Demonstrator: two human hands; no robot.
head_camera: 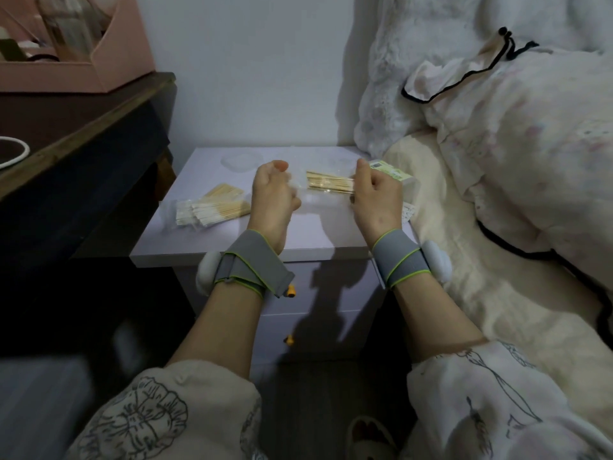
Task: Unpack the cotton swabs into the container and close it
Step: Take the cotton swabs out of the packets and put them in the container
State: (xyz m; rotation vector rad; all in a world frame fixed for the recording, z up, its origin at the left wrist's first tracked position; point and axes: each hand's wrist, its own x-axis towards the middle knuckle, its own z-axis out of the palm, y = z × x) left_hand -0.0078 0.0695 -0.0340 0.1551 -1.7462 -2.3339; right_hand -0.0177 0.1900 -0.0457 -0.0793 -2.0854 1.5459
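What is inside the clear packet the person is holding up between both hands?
The clear packet holds a bundle of wooden-stemmed cotton swabs. The left hand and right hand each grip one end, so the swab tips are hidden and cannot be counted.

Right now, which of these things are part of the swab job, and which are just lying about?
Job:
- swab packet, held between left hand and right hand
- two more swab packets on the bedside cabinet
- clear container at the cabinet's back
- green-labelled box

Lying about:
- pink organiser on the dark desk
- bedding
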